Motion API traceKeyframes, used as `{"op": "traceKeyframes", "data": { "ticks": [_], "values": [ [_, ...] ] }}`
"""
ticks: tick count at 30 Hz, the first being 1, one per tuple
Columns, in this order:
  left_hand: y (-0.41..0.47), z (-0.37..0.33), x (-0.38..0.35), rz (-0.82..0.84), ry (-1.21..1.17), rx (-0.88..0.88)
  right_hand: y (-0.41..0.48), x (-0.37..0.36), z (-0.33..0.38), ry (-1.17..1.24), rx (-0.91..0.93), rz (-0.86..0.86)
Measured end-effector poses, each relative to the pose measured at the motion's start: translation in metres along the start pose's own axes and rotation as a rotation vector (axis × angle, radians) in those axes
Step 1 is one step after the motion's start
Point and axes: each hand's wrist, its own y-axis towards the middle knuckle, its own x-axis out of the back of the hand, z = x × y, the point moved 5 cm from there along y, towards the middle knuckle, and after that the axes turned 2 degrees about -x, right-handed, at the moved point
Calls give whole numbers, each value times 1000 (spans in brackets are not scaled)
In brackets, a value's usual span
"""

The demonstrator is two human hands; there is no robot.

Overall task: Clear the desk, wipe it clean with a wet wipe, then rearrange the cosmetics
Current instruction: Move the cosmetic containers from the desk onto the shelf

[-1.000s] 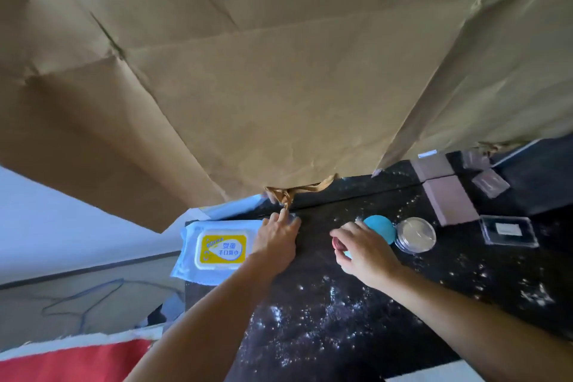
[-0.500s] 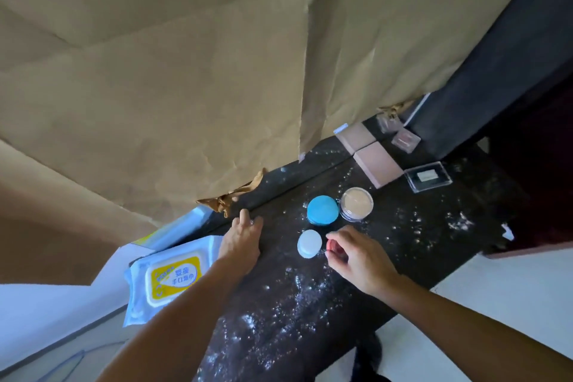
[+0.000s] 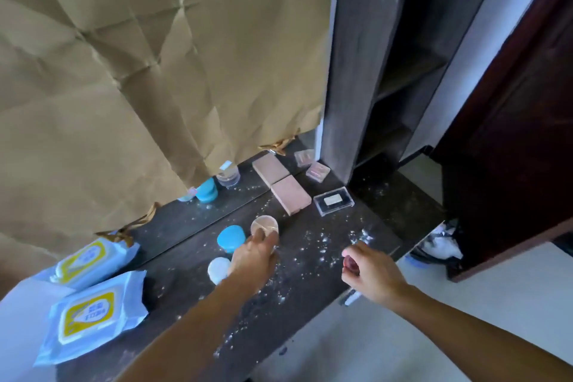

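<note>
A clear powder jar (image 3: 264,224) is sitting near the middle of a dark desk (image 3: 313,285), and the person's left hand (image 3: 252,260) is reaching onto its near side. The fingers are lying over the jar's rim, but it is not possible to tell whether they are gripping it. Just left of the jar a blue jar (image 3: 231,238) is standing, with a white round lid (image 3: 218,268) in front of it, beside the left wrist. The right hand (image 3: 369,273) is hovering over the desk's right edge, fingers curled and pinching a small reddish item (image 3: 350,262).

The clearing step appears to be under way: cosmetics are being picked off the top before any wiping. The next move likely calls for a firm hold on the jar and lifting it level, since loose powder could spill.

Further back, a pink box (image 3: 291,194) and a flat clear case (image 3: 333,201) are waiting. A wet wipe pack (image 3: 90,316) is lying at the left end. White powder (image 3: 322,240) is speckling the surface. Creased brown paper (image 3: 155,56) is covering the mirror behind. A grey shelf unit (image 3: 356,71), a dark door (image 3: 527,133) and a lined bin (image 3: 440,245) are standing to the right.
</note>
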Motion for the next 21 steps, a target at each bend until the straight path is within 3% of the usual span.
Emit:
{"op": "traceKeyframes", "data": {
  "ticks": [9, 15, 21],
  "values": [
    [58, -167, -11, 8, -18, -191, -23, 73, -150, 52, -221, -14],
    [133, -220, -19, 14, -35, -281, 17, 103, -210, 10, -250, -41],
    [213, -250, -30, 54, -54, -243, 89, 139, -256, -90, -235, -30]
  ]
}}
